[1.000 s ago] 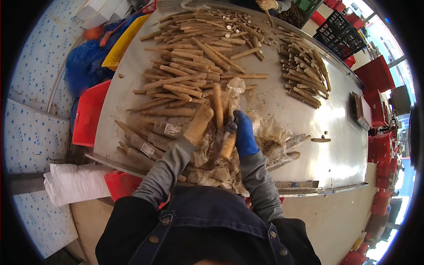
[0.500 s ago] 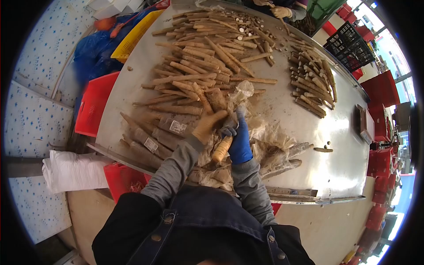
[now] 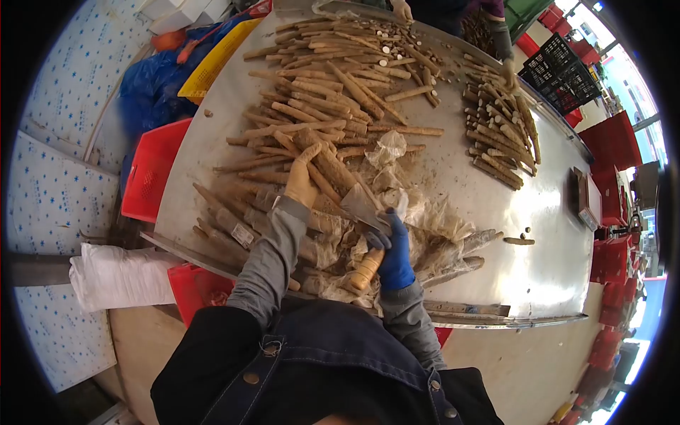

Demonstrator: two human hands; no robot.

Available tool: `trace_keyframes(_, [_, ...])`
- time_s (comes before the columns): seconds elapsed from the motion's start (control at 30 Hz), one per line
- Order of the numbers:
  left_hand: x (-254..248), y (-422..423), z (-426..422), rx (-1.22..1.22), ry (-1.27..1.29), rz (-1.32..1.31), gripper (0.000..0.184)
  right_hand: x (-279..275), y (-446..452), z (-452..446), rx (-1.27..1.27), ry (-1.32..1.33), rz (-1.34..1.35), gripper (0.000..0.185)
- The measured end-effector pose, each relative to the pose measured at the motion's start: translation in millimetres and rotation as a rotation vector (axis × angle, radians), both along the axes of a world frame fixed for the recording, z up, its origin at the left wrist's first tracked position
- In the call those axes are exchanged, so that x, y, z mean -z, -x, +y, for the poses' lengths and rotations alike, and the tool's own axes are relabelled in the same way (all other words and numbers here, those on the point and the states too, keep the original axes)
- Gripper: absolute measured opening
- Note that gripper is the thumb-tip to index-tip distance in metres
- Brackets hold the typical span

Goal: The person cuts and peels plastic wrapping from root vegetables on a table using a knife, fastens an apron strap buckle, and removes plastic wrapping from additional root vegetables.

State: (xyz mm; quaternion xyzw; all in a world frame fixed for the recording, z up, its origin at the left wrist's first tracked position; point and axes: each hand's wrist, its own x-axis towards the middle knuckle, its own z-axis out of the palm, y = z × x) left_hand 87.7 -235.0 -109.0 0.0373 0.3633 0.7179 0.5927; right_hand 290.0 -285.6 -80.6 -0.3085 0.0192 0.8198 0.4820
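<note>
My left hand (image 3: pixel 302 185) is closed around the upper part of some long brown roots (image 3: pixel 331 166) that lie slanted toward me at the front of the pile. In its blue glove, my right hand (image 3: pixel 397 256) grips a knife (image 3: pixel 367 269) by its thick wooden handle. The grey blade points up and left, against the lower ends of those roots. Crumpled clear plastic wrapping (image 3: pixel 389 152) lies beside and under my right hand. Left of my hands are bagged roots with a white label (image 3: pixel 242 234).
A large pile of roots (image 3: pixel 319 92) covers the metal table's (image 3: pixel 542 205) far left; a stacked bundle (image 3: pixel 499 134) lies at right. Red crates (image 3: pixel 157 166) and a yellow crate (image 3: pixel 218 62) stand along the left edge. Across the table, a co-worker's hand (image 3: pixel 508 73) reaches to the bundle.
My left hand has moved left and away from me, onto the roots. My right hand has come down and right with the knife. The co-worker's hand has moved to the right bundle.
</note>
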Motion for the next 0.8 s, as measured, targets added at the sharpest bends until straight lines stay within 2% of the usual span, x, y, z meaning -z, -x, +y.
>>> trace_keyframes(0.07, [7.3, 23.8, 19.0, 0.022, -0.068, -0.023, 0.032, 7.0, -26.2, 0.7, 0.016, -0.076, 0.048, 0.01])
trace_keyframes(0.1, [-7.5, 33.6, 23.7, -0.008, 0.064, -0.04, 0.04, 10.1, -44.0, 1.6, 0.006, -0.098, 0.041, 0.009])
trace_keyframes(0.17, [-19.6, 44.2, 39.8, -0.013, 0.092, 0.136, 0.055, -4.0, -43.2, -1.5, 0.011, -0.126, -0.422, 0.009])
trace_keyframes(0.2, [0.0, 54.0, 58.1, 0.049, -0.058, 0.138, 0.064, 8.9, -46.1, 1.7, -0.003, -0.172, -0.34, 0.008])
trace_keyframes(0.27, [7.9, 61.5, 84.1, 0.015, 0.004, 0.151, 0.062, 8.9, -54.5, 8.5, 0.093, -0.163, -0.377, 0.007])
trace_keyframes(0.3, [-9.8, 57.8, 87.1, -0.063, 0.085, 0.162, 0.057, 12.4, -71.3, 12.7, 0.112, -0.175, -0.333, 0.006])
trace_keyframes(0.37, [-18.2, 73.0, 98.5, -0.135, 0.063, 0.124, 0.054, -4.0, -102.3, 11.3, 0.204, -0.151, -0.442, 0.007])
trace_keyframes(0.4, [2.5, 91.3, 113.1, -0.14, -0.041, 0.061, 0.051, 9.7, -125.8, 15.6, 0.261, -0.168, -0.422, 0.006])
trace_keyframes(0.43, [21.1, 108.2, 128.1, -0.152, -0.049, 0.072, 0.055, 18.1, -138.1, 17.0, 0.284, -0.181, -0.476, 0.012])
trace_keyframes(0.47, [33.8, 120.3, 138.9, -0.161, -0.048, 0.085, 0.058, 31.9, -140.2, 23.2, 0.267, -0.185, -0.723, 0.018])
trace_keyframes(0.5, [28.8, 125.4, 143.3, -0.18, 0.225, 0.14, 0.061, 48.6, -142.9, 28.1, 0.24, -0.185, -0.972, 0.024])
trace_keyframes(0.53, [26.5, 123.6, 138.6, -0.181, 0.233, 0.138, 0.061, 65.5, -154.4, 31.8, 0.047, -0.251, -0.986, 0.031])
trace_keyframes(0.6, [14.4, 115.3, 122.0, 0.002, 0.263, 0.388, 0.081, 95.5, -158.5, 36.7, -0.11, -0.258, -1.468, 0.032])
trace_keyframes(0.63, [2.8, 101.7, 102.5, -0.095, 0.301, 0.666, 0.082, 105.0, -165.7, 33.0, -0.102, -0.299, -1.438, 0.029])
trace_keyframes(0.7, [30.5, 101.4, 69.0, 0.031, 0.045, 1.058, 0.07, 136.6, -198.8, 29.7, -0.044, -0.496, -1.645, 0.024])
trace_keyframes(0.73, [21.1, 93.8, 43.0, 0.333, 0.034, 1.313, 0.058, 105.0, -184.3, 26.3, 0.039, -0.464, -1.577, 0.021])
trace_keyframes(0.77, [55.5, 94.2, 21.9, 0.622, 0.025, 1.244, 0.055, 88.8, -182.7, 27.6, -0.016, -0.417, -1.743, 0.022])
trace_keyframes(0.8, [47.2, 86.9, -1.0, 1.036, -0.008, 1.399, 0.065, 81.6, -183.9, 28.4, -0.074, -0.364, -1.907, 0.023])
